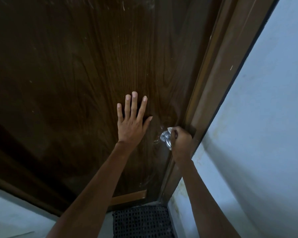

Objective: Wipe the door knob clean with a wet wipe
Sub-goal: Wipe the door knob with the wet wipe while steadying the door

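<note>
On door (76, 74): one door knob (165, 137), chrome, shiny.
Wet wipe (169, 129): one, white.
Right hand (181, 140): fingers grasping wipe against knob.
Left hand (132, 121): fingers released, flat on door.

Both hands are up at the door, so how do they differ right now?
The left hand lies flat, fingers spread; the right hand is curled. The left hand holds nothing and presses the door; the right hand holds a wipe against the knob. The left hand sits higher than the right hand. Both are bare.
</note>
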